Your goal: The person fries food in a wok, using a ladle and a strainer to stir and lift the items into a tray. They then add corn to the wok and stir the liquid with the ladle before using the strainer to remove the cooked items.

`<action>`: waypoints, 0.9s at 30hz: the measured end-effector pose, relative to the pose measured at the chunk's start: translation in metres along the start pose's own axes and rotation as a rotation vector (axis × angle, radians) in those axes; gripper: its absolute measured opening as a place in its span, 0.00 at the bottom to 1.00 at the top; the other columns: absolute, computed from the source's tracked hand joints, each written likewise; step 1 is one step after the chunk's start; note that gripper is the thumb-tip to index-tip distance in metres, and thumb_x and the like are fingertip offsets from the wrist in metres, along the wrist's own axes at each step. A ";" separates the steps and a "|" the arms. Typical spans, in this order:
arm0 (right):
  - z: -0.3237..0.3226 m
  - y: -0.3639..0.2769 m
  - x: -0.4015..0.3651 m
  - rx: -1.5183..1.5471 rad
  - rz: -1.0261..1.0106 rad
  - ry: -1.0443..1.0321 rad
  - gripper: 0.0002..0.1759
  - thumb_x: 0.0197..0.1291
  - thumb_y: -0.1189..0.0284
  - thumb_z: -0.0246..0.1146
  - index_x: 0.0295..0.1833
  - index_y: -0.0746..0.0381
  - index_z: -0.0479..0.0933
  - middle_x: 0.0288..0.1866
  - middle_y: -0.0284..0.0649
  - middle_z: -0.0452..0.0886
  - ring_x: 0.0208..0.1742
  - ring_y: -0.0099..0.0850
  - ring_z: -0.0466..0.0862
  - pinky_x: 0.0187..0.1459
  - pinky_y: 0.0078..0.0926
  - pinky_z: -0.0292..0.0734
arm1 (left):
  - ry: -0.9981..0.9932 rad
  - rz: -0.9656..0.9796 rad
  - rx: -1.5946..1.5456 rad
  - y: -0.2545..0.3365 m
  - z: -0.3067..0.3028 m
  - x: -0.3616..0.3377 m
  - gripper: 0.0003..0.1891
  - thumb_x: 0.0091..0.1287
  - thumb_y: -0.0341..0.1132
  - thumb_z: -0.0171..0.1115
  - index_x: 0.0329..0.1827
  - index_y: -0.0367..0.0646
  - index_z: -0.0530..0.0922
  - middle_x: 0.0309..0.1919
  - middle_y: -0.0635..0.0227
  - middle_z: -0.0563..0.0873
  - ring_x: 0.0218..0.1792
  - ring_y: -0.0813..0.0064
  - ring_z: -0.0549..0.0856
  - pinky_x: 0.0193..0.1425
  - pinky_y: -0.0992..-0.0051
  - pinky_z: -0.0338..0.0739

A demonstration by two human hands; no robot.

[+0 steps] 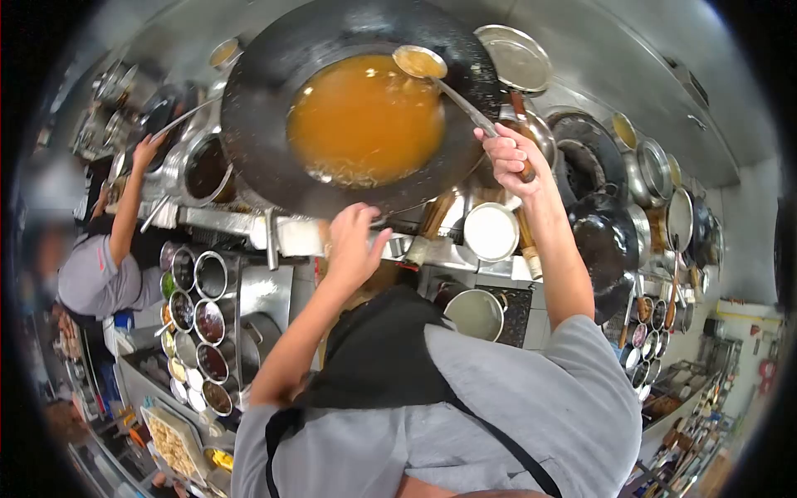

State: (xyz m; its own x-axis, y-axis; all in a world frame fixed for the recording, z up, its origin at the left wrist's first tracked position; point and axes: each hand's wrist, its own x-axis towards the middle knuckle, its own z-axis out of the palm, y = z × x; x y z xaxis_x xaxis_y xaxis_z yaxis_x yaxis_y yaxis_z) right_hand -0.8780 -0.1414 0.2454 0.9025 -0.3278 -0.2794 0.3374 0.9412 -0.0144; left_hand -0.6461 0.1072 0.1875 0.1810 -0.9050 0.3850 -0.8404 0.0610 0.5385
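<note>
A big black wok [257,116] fills the top middle of the view, with orange-brown liquid [365,124] pooled in it. My right hand [513,158] is closed around the wooden-ended handle of a ladle [465,106]. The ladle's round bowl lies over the far right part of the wok and has some of the orange liquid in it. My left hand [355,245] is at the wok's near rim, its thumb apart from the fingers and nothing visible in its grasp. Beside it on the stove edge lies a folded white cloth [299,236].
A white-filled pot [491,232] stands below the wok, and a larger pot [475,315] sits lower down. Several ingredient tins [211,274] line the left. Another wok [599,241] is on the right. A co-worker [108,266] at far left holds a long-handled tool.
</note>
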 end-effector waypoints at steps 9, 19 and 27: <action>0.059 -0.076 -0.050 -0.204 -0.295 0.040 0.19 0.74 0.68 0.44 0.52 0.78 0.63 0.22 0.31 0.65 0.13 0.16 0.66 0.10 0.14 0.62 | 0.003 -0.697 -0.784 0.079 -0.093 -0.043 0.13 0.64 0.28 0.60 0.50 0.35 0.74 0.43 0.62 0.80 0.47 0.70 0.79 0.56 0.74 0.70; -0.055 -0.189 -0.029 -2.026 -0.516 1.197 0.15 0.61 0.66 0.58 0.39 0.69 0.76 0.28 0.48 0.81 0.20 0.35 0.80 0.26 0.35 0.76 | -0.304 -0.061 0.016 -0.013 -0.022 0.009 0.11 0.68 0.37 0.56 0.41 0.37 0.78 0.39 0.53 0.84 0.45 0.53 0.80 0.51 0.58 0.71; 0.043 -0.032 -0.046 -1.706 -0.624 0.917 0.10 0.64 0.66 0.58 0.35 0.62 0.74 0.19 0.27 0.70 0.13 0.18 0.67 0.13 0.21 0.60 | -0.173 0.062 0.076 -0.032 0.022 -0.001 0.09 0.66 0.36 0.55 0.28 0.44 0.75 0.22 0.59 0.83 0.29 0.54 0.83 0.36 0.57 0.71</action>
State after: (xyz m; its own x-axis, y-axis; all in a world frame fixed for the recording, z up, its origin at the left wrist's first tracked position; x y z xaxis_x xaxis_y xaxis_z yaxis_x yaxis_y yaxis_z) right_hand -0.9190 -0.1602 0.3002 0.2286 -0.9573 -0.1770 -0.5520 0.0223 -0.8336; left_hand -0.6304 0.0964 0.1531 0.0426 -0.9596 0.2781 -0.8845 0.0932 0.4571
